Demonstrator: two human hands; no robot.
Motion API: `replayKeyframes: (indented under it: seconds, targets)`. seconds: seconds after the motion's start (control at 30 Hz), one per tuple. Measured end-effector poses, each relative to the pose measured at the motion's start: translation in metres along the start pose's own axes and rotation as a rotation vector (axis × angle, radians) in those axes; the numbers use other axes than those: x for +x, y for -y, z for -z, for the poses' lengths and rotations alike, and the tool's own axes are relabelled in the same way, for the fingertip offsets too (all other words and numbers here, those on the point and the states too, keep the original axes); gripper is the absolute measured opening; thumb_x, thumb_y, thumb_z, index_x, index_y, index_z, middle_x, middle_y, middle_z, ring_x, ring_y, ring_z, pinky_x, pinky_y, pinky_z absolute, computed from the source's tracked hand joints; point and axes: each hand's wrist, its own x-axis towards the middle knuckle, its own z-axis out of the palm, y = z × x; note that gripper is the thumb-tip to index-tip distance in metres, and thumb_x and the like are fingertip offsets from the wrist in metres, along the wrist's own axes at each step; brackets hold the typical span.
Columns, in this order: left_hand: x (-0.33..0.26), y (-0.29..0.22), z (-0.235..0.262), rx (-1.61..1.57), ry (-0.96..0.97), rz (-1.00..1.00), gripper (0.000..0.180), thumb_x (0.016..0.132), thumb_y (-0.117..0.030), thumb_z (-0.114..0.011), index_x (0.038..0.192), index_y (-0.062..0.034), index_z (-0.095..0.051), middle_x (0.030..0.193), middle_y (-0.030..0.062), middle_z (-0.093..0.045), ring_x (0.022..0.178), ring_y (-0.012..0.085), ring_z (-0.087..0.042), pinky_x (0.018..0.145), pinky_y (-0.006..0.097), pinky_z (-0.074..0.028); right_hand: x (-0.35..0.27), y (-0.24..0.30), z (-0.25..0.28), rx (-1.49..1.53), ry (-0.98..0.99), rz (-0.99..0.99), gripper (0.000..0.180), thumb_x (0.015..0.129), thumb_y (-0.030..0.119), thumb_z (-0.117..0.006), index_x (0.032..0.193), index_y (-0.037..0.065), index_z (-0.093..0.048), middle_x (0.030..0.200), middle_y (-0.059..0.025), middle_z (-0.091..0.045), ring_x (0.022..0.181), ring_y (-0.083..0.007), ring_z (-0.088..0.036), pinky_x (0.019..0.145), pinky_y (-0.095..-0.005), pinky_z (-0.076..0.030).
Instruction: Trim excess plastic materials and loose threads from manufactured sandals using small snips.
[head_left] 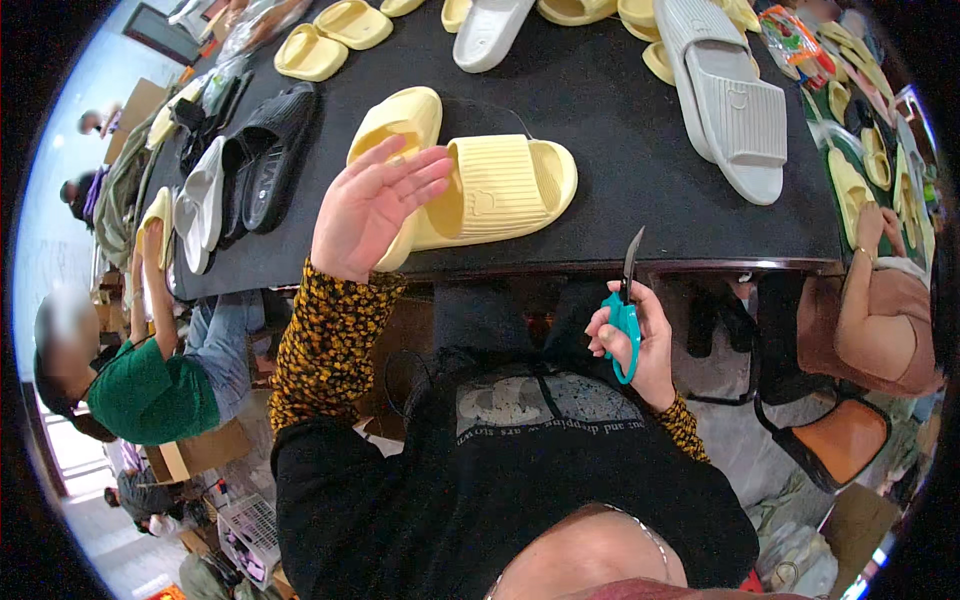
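Your left hand (372,215) is raised at 11 o'clock, its palm showing and its fingers extended and slightly spread, over a pair of yellow slides (515,190) lying at 12 o'clock on the black tabletop (620,150); whether those fingers touch the slides cannot be told from this angle. Your right hand (652,345), at 3 o'clock just off the near edge, has its fingers curled around the teal-handled scissors (625,318), whose dark tip points toward 12. Grey slides (750,125) overlap at 2 o'clock, with black slides (265,170) at 10. (At 9 o'clock, a co-worker in a green top (155,395) handles another yellow slide (163,205) at the side.)
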Motion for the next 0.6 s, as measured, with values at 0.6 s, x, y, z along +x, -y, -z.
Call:
replayKeyframes:
  seconds: [0.6]
  targets:
    - [-0.022, 0.002, 0.031, 2.010, -0.071, -0.615, 0.037, 0.074, -0.007, -0.062, 0.110, -0.0016, -0.057, 0.124, 0.0155, -0.053, 0.118, 0.0348, -0.046, 0.098, 0.044, -0.036, 0.030, 0.004, -0.017, -0.020, 0.077, -0.023, 0.049, 0.084, 0.002, -0.064, 0.128, 0.003, -0.041, 0.088, -0.0095, -0.062, 0.073, -0.0119, -0.061, 0.062, -0.0241, -0.052]
